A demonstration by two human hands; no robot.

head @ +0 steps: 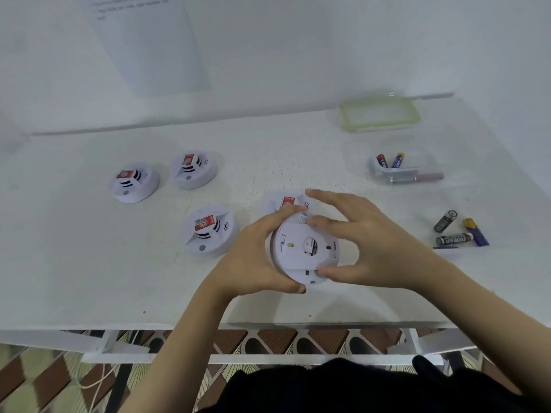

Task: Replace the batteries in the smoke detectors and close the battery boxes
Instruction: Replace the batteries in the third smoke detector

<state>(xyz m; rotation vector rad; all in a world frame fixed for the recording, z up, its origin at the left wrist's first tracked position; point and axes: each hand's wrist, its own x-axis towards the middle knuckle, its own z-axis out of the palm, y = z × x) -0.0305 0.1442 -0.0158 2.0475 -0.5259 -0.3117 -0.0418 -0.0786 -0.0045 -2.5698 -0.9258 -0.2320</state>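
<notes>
Head view: round white plastic smoke detector (301,248), underside up, held over white counter (89,263). Left hand (256,254) fingers (286,211) curl round its rim; right hand (366,242) pinches the opposite edge. Black cylindrical batteries (453,239) lie well apart, rightward.

readable only: "eveready" in white capitals along the lying black battery (454,239), far right on the table (74,263). perhaps the same word on the second black battery (445,222) just behind, too small to confirm. red labels (205,224) atop the resting smoke detectors (208,244): a white round sign, wording illegible. round sticker (310,245) on the held smoke detector (293,257): unreadable print. wall sheet (143,40): blurred lines.
</notes>
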